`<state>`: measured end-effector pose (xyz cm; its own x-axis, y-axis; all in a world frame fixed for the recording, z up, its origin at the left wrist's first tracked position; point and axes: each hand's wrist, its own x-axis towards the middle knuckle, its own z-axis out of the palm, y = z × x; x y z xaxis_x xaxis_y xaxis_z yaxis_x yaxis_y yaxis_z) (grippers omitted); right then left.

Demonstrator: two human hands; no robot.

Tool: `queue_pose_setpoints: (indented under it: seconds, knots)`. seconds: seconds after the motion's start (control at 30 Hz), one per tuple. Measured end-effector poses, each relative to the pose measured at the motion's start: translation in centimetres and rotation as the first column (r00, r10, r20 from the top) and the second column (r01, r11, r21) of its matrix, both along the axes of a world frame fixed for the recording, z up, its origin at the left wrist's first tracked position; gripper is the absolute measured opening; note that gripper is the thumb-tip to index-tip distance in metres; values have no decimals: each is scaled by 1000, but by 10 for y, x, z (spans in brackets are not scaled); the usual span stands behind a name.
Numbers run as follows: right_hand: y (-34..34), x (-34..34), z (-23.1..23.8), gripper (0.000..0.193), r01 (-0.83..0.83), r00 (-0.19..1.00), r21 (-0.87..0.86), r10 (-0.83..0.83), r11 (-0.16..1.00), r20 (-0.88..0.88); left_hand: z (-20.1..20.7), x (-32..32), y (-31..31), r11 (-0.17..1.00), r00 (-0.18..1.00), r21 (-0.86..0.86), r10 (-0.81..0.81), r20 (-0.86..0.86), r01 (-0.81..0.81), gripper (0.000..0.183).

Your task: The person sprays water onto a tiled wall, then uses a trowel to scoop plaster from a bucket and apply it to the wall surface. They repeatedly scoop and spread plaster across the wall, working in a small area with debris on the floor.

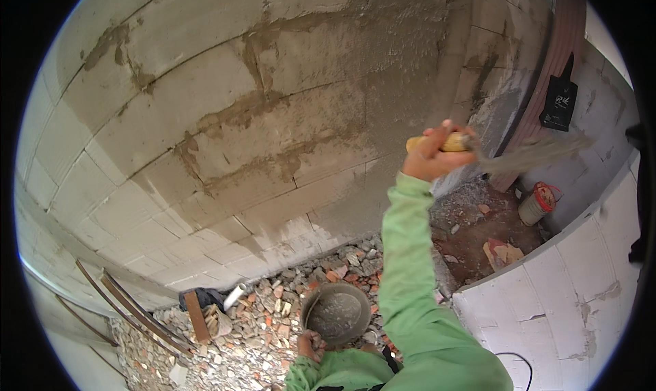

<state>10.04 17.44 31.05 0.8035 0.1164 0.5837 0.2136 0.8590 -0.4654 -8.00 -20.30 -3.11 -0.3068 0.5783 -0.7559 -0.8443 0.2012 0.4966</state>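
My right hand (pixel 437 152), in a green sleeve, is raised before the wall and closed round the yellow handle of a trowel (pixel 536 155). The trowel's blade points right and is smeared by motion. Down near my body, my left hand (pixel 312 345) grips the rim of a round dark bucket (pixel 337 308) with grey wet mortar inside. Ahead stands a block wall (pixel 225 138). Wet grey mortar (pixel 403 97) coats its right part, and darker patches run along the joints on the left.
Broken brick and stone rubble (pixel 266 329) covers the ground. Bent strips (pixel 140 316), a brown board (pixel 197 317) and a white pipe piece (pixel 234 295) lie at left. A bucket with a red rim (pixel 538 204) stands beyond the doorway; a black bag (pixel 559 103) hangs above. A low white block wall (pixel 547 309) is at right.
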Motion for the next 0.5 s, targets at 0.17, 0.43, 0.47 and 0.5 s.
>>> queue_pose_setpoints:
  seconds: [0.17, 0.43, 0.47, 0.5]
  knots:
    - [38, -108, -107, 53, -320, 899, -846, 418, 427, -130, 0, 0, -5, 977, 998, -206, -57, -10, 54, 22]
    - [-234, -95, -240, 38, -307, 89, -942, 990, 136, 114, 6, 13, -4, 1000, 1000, 29, 9, -1, -9, 19]
    - [-244, -57, -242, 33, -299, 15, -944, 990, 138, 140, 7, 14, -6, 996, 1000, -83, 20, -19, -22, 18]
    - [-244, -21, -242, 27, -123, 12, -992, 1000, -3, -5, 9, 15, -8, 999, 999, -39, 3, -38, -5, 21]
